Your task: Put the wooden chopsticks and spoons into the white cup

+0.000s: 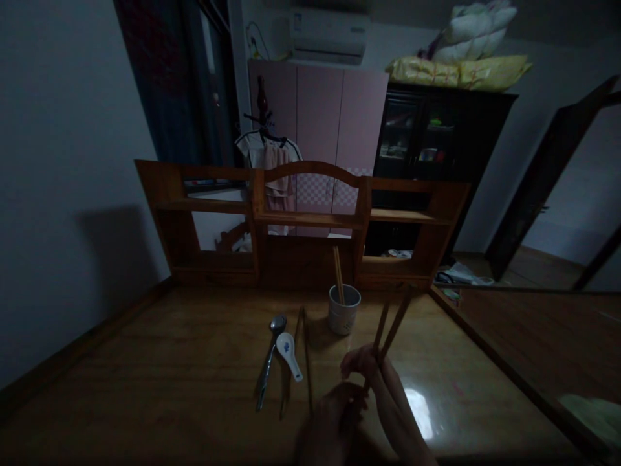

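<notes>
A pair of brown chopsticks (394, 320) slants up and away from my two hands, its far tips spread apart and slightly blurred. My right hand (376, 372) is closed around the middle of the pair. Lower down, my left hand (332, 414) grips the near end; its fingers are dark and partly hidden. Beyond them a white cup (342, 318) stands upright with other chopsticks (338, 275) leaning in it. Left of my hands, a white ceramic spoon (290, 356) lies beside a long metal spoon (266, 366). Two loose chopsticks (306, 359) lie right of these.
The wooden tabletop (194, 349) has a raised wooden shelf (310, 220) along its back edge and a wall at left. Behind stand a pink wardrobe (317, 110) and a dark cabinet (451, 142). Light glares off the table near my right forearm.
</notes>
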A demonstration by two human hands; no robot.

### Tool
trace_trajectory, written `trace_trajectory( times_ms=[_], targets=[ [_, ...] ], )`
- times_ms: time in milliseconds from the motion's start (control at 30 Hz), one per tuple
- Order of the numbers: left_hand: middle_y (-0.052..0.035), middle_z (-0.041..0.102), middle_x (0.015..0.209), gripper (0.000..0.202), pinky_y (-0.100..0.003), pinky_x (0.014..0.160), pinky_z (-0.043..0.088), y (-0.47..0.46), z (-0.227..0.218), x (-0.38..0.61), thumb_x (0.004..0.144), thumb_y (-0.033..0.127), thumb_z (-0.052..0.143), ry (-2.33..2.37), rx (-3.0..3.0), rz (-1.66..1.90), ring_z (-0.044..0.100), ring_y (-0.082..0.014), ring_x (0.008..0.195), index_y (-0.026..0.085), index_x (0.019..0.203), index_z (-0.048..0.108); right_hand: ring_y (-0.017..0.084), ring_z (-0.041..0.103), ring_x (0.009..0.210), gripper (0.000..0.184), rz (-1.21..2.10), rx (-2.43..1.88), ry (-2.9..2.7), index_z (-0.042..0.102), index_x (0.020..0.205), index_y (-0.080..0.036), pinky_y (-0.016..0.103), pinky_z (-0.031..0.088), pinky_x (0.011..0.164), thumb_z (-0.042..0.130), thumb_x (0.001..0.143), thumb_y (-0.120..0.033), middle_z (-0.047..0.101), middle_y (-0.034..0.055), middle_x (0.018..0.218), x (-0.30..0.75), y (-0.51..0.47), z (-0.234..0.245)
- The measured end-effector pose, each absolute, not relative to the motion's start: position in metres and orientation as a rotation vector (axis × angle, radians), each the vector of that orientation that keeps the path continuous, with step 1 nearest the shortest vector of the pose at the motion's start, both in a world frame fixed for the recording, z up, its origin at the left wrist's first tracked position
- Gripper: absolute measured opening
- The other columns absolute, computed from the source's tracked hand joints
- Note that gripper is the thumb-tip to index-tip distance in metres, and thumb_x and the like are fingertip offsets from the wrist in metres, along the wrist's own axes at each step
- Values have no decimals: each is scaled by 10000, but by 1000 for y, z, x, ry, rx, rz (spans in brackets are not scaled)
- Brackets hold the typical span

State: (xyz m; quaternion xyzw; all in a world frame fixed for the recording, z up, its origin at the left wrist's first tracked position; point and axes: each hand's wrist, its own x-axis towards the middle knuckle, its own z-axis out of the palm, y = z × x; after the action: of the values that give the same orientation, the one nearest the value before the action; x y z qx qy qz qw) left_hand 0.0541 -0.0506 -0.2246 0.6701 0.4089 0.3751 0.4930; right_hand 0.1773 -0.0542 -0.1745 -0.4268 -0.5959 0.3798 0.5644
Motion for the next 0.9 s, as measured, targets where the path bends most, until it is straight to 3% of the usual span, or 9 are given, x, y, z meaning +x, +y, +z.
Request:
trace_trajectory(
  times_ms=[167, 400, 500, 600, 700, 767, 833, 900],
  targets=[
    [-41, 679, 1017, 249, -250, 809, 449, -51, -223, 54, 841, 141, 445, 1030, 1633, 929, 626, -185, 941, 204, 974, 646, 216, 551, 993, 321, 993, -963, -1393, 563, 1012, -211, 286, 462, 830, 337, 1029, -438, 578, 70, 1062, 174, -57, -185],
    [-50, 679, 1035, 232, -267, 861, 448, -51, -216, 53, 851, 170, 450, 1002, 1641, 952, 612, -199, 975, 203, 954, 655, 245, 545, 1064, 356, 1003, -991, -1417, 577, 1054, -212, 344, 446, 904, 316, 1028, -453, 583, 83, 1116, 175, -62, -187],
    [-52, 663, 1019, 204, -262, 833, 442, -50, -221, 54, 890, 216, 445, 1017, 1691, 969, 602, -196, 960, 202, 934, 644, 257, 557, 1050, 334, 978, -951, -1451, 578, 1064, -210, 364, 450, 901, 345, 1020, -445, 586, 91, 1121, 183, -62, -176],
    [-43, 634, 912, 225, -247, 711, 425, -49, -228, 57, 926, 269, 418, 1100, 1750, 944, 587, -171, 806, 193, 907, 629, 254, 573, 1004, 300, 825, -945, -1438, 557, 1134, -215, 366, 449, 889, 376, 1014, -422, 590, 95, 1116, 192, -63, -150],
    [-46, 610, 888, 287, -249, 679, 398, -46, -234, 59, 953, 309, 379, 1080, 1804, 916, 559, -163, 771, 180, 872, 622, 228, 593, 906, 313, 673, -926, -1365, 459, 1276, -243, 362, 449, 865, 397, 1012, -402, 590, 84, 1097, 195, -67, -119],
    [-45, 604, 880, 293, -252, 695, 391, -44, -236, 59, 955, 305, 380, 1044, 1826, 897, 556, -165, 790, 178, 854, 623, 205, 583, 781, 364, 671, -866, -1301, 392, 1329, -262, 348, 473, 770, 441, 997, -400, 586, 69, 1028, 192, -71, -102],
    [-38, 601, 869, 271, -251, 696, 388, -44, -235, 59, 949, 284, 393, 1031, 1830, 871, 557, -164, 794, 183, 858, 629, 175, 518, 655, 320, 715, -823, -1230, 466, 1235, -252, 294, 449, 611, 514, 963, -414, 552, 34, 864, 188, -73, -95],
    [-34, 609, 879, 237, -251, 715, 389, -45, -233, 58, 935, 249, 415, 1034, 1838, 853, 561, -168, 827, 190, 870, 635, 141, 413, 568, 212, 801, -809, -1159, 549, 939, -215, 251, 365, 513, 577, 931, -426, 437, -9, 698, 185, -74, -96]
  ],
)
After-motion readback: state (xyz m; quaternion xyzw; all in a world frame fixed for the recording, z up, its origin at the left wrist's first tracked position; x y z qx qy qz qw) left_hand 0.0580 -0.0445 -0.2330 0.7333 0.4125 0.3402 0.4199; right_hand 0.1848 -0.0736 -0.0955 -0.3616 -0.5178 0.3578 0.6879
